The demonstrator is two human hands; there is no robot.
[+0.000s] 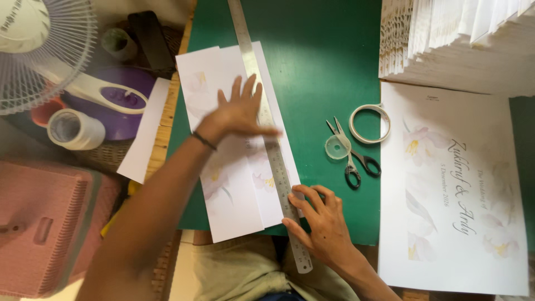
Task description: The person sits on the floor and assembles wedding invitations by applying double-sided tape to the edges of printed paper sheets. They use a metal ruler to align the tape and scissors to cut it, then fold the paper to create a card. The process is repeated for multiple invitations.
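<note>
My left hand [239,111] lies flat, fingers spread, on a stack of white floral-printed paper sheets [234,206] on a green cutting mat [317,67]. A long steel ruler [278,167] runs from the top of the mat down along the paper's right edge. My right hand [320,220] rests on the ruler's lower part, fingertips pressing against it and the paper. A dark band sits on my left wrist.
Black-handled scissors [356,161], a small clear tape roll [337,147] and a larger tape ring [369,122] lie right of the ruler. A large printed floral sheet [451,189] and a stack of folded cards [462,39] are at right. A fan [44,50], tape roll [75,129] and pink basket [44,223] stand at left.
</note>
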